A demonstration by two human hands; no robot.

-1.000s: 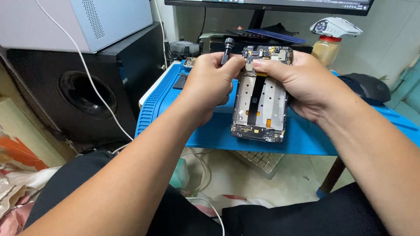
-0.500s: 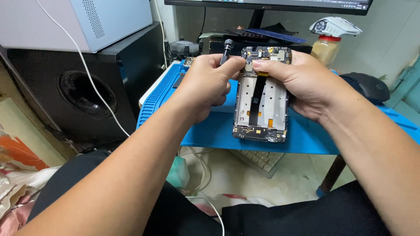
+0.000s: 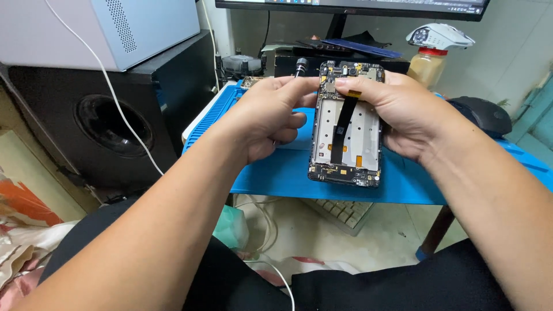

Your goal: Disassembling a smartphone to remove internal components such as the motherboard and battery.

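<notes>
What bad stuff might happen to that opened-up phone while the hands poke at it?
1. The left hand works a screwdriver at the top of the opened phone; a slip might scratch the circuit board.
2. The black ribbon cable lies bare under the right hand thumb; it may crease or tear.
3. The phone is held above the blue mat, so it might drop.

Cluttered repair corner, daylight-ish, pale wall (image 3: 518, 52) behind.

Counter (image 3: 288, 173) under a blue mat. Black speaker (image 3: 115, 121) left, grey box (image 3: 103, 29) on top, white cable (image 3: 124, 112) across it. Monitor (image 3: 345, 4) at back, jar (image 3: 429, 66) beside its stand, dark mouse (image 3: 481, 115) right. Beige floor (image 3: 391, 242) below, with a keyboard (image 3: 343, 212) on it.
</notes>
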